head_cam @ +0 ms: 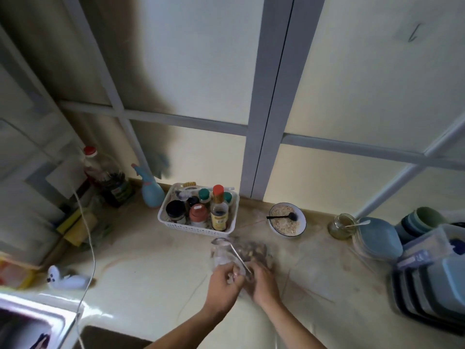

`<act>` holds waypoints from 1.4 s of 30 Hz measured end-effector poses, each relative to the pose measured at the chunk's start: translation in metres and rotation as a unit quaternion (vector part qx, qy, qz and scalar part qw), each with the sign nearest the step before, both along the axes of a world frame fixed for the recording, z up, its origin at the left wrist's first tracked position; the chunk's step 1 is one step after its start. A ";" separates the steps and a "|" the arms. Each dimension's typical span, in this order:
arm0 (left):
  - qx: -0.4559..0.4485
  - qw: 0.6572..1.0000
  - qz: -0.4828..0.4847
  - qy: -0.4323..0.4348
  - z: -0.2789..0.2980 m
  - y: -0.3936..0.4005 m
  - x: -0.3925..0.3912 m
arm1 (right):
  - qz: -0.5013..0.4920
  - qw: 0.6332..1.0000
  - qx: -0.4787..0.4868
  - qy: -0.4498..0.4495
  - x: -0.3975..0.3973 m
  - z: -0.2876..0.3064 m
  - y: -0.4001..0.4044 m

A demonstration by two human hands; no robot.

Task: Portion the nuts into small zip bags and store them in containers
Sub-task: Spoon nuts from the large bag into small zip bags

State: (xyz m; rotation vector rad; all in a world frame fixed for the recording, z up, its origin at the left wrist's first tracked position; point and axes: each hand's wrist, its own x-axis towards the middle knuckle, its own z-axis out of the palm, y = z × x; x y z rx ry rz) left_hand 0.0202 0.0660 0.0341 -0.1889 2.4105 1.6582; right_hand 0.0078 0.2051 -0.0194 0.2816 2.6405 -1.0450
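A clear bag of mixed nuts lies on the pale counter just beyond my hands. My left hand grips a small clear zip bag that stands up from its fingers, its mouth at the top. My right hand sits right beside it, fingers curled at the near edge of the nut bag. A thin pale strip, perhaps a bag edge or a spoon handle, runs between the two hands; the picture is blurred there.
A white basket of jars and bottles stands behind. A bowl of oats with a black spoon and a glass jar are at the right, then stacked blue containers. A sink is at the front left.
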 end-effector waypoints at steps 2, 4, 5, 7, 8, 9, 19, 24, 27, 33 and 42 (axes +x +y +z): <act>0.066 0.997 0.047 0.002 -0.002 0.004 0.002 | 0.045 0.998 0.020 -0.035 0.007 -0.018 -0.001; 0.099 0.989 0.107 0.005 -0.002 0.004 0.002 | 0.050 0.996 0.056 -0.048 0.018 -0.032 0.005; 0.110 0.985 0.135 0.008 0.000 0.002 0.003 | 0.036 0.996 0.062 -0.050 0.022 -0.034 0.010; 0.119 0.976 0.180 0.003 0.005 -0.007 0.004 | 0.006 0.997 0.055 -0.045 0.024 -0.032 0.023; 0.112 0.974 0.197 0.003 0.007 -0.013 0.005 | -0.002 0.999 0.041 -0.033 0.021 -0.028 0.032; 0.093 0.972 0.216 0.004 0.007 -0.020 0.005 | -0.009 1.000 0.022 -0.020 0.018 -0.023 0.042; -0.160 0.935 0.316 0.017 0.004 -0.025 0.015 | -0.099 0.985 0.055 0.133 -0.005 0.031 0.103; -0.366 0.875 -0.033 0.315 0.014 0.008 0.012 | -0.010 0.962 -0.007 0.274 0.000 0.064 0.058; -0.416 0.850 -0.239 0.218 0.005 0.009 -0.004 | 0.074 0.961 0.004 0.268 0.002 0.056 0.046; -0.593 0.773 -0.225 0.029 -0.023 -0.013 -0.016 | 0.023 0.977 0.108 0.182 0.005 0.013 0.068; -0.457 0.863 -0.214 0.021 -0.034 -0.022 -0.035 | 0.007 0.982 0.171 0.080 0.011 -0.033 0.110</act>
